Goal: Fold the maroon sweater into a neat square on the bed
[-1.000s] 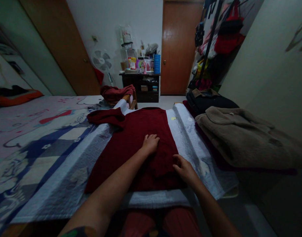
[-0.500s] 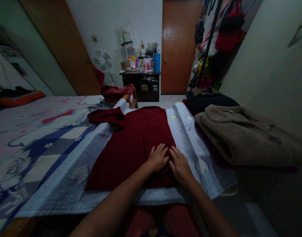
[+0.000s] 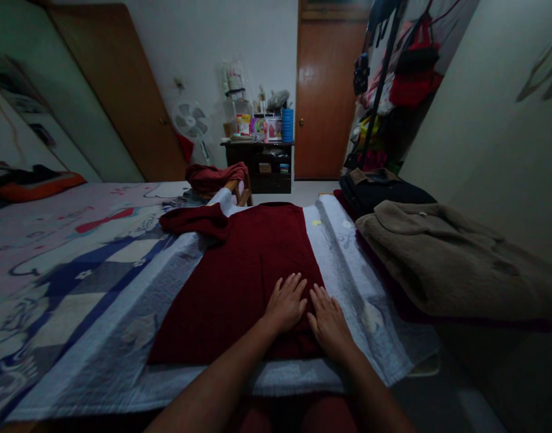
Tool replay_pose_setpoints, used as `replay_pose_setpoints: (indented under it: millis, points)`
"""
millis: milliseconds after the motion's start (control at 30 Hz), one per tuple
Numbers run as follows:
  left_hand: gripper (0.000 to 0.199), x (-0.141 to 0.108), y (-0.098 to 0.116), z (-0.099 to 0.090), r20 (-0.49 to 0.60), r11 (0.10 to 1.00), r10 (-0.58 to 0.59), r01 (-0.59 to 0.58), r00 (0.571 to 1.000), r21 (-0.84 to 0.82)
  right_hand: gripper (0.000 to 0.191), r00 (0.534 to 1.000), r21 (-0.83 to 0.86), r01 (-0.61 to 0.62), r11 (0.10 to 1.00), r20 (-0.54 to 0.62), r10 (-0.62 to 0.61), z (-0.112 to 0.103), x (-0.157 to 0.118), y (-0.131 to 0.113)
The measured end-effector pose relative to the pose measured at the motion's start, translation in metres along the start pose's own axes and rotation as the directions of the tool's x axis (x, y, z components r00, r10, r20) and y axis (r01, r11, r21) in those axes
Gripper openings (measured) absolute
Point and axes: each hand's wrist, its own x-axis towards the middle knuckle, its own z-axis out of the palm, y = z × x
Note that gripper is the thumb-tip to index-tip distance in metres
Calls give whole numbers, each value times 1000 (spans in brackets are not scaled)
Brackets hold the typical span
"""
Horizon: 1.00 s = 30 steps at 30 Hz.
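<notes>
A dark red long-sleeved garment point(image 3: 213, 307) lies spread out in front of me on a pale blue quilted cover point(image 3: 177, 385). One sleeve point(image 3: 195, 221) reaches out to the left; on the right side no sleeve shows. My left hand point(image 3: 285, 302) rests flat on the lower right part of the garment, fingers extended. Close beside it, my right hand point(image 3: 329, 319) lies along the garment's right edge with its fingers stretched out. Neither hand grips anything.
On the right sit a folded brown fleece coat point(image 3: 438, 258) and a dark folded garment point(image 3: 384, 191). A patterned bedspread point(image 3: 100, 252) covers the bed at left. Behind are a reddish cloth bundle point(image 3: 215, 176), a fan point(image 3: 191, 120), a dark cabinet point(image 3: 258, 168) and a door point(image 3: 330, 96).
The camera view has tilted up slightly, so the scene sits lower. Both hands stay flat on the garment in nearly the same place.
</notes>
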Motion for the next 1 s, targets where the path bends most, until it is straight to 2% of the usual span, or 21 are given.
replay_pose_setpoints:
  millis: [300,700,833,900,1000]
  points:
    - [50,-3,-1,3,-76,1000,6,-6,997,11,68,1000,-67,13,998,17,-12,0,-2,2]
    - [45,-4,-1,1,-96,998,-1,-5,995,-62,63,999,-16,26,1000,-37,-27,1,-3,3]
    - [41,-4,-5,2,-111,991,-12,-3,994,-131,66,998,13,44,999,-42,-43,1,-4,5]
    - [39,-3,-9,1,-87,985,-17,2,996,-173,68,998,23,49,999,-42,-48,1,-4,6]
    - [42,-1,-17,-3,23,976,25,-19,999,-218,65,997,42,62,997,-52,-59,1,-5,8]
